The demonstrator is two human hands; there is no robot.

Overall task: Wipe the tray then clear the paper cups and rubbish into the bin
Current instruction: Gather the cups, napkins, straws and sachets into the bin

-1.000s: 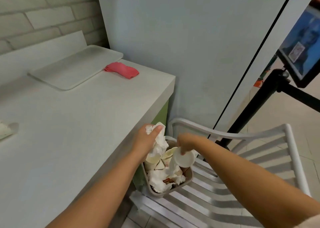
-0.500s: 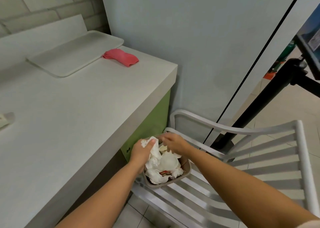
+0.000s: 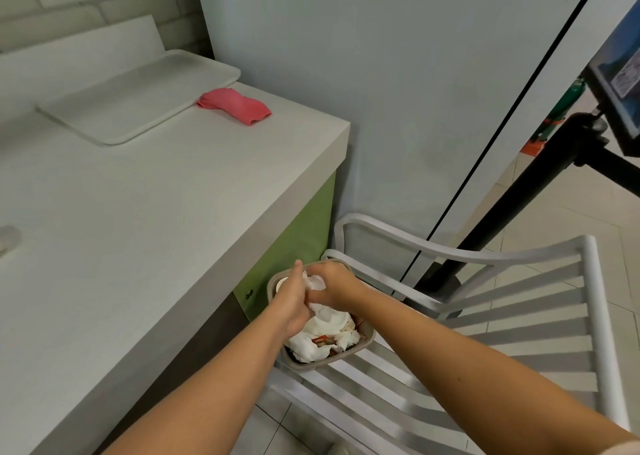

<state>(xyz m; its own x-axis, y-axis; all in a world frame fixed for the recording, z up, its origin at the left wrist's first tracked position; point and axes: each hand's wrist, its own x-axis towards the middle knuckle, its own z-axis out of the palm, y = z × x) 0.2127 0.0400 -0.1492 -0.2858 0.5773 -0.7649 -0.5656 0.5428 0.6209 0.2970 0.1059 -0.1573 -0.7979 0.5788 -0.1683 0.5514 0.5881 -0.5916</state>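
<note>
A big white counter (image 3: 138, 233) fills the left side, and its side below is green (image 3: 304, 226). At the back of the counter lies the pale tray (image 3: 131, 104), flat, with nothing on it. A pink cloth (image 3: 235, 107) lies bunched up right at the tray's near corner. Behind the tray there is a gray brick wall (image 3: 86, 4). A tall, pale wall panel (image 3: 381, 73) stands to the right of the bricks. Beside the counter is a white chair (image 3: 519, 319) with long slats. The small brown bin (image 3: 306, 367) sits on the chair seat, close to the green side. The bin is full to the top with crumpled white paper (image 3: 311, 345) and paper cups (image 3: 330, 320). Both hands are down in the bin. The left hand (image 3: 294, 298) holds a wad of white paper (image 3: 316, 281), with its thumb sticking up. The right hand (image 3: 337, 285) is on the other side of that wad with its fingers bent down over it. I cannot tell if it is holding the paper or only pushing on it. Behind the chair a black stand (image 3: 512, 212) leans up to a dark screen (image 3: 620, 84) at the right edge. The floor (image 3: 571, 219) there has light tiles.
</note>
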